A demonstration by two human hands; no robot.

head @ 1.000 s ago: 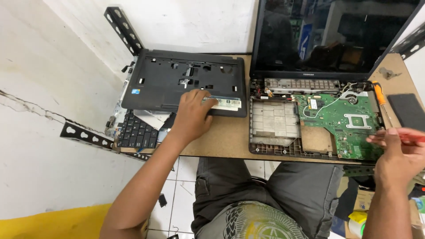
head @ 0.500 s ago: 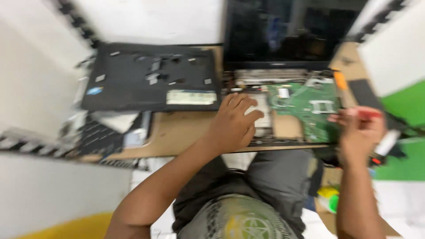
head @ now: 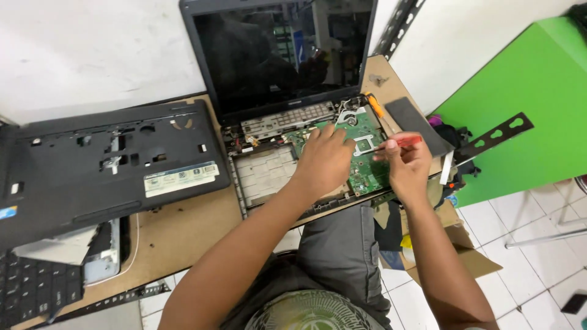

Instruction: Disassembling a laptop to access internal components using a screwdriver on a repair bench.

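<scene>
My left hand (head: 324, 162) has moved off the removed palmrest cover (head: 110, 165) onto the green motherboard (head: 367, 159), fingers spread; right hand (head: 406, 162) grips a red-handled screwdriver (head: 405, 141).

we stretch our left hand (head: 323, 160) forward, palm down, fingers spread; our right hand (head: 408, 164) curls closed, forearm angled inward
</scene>
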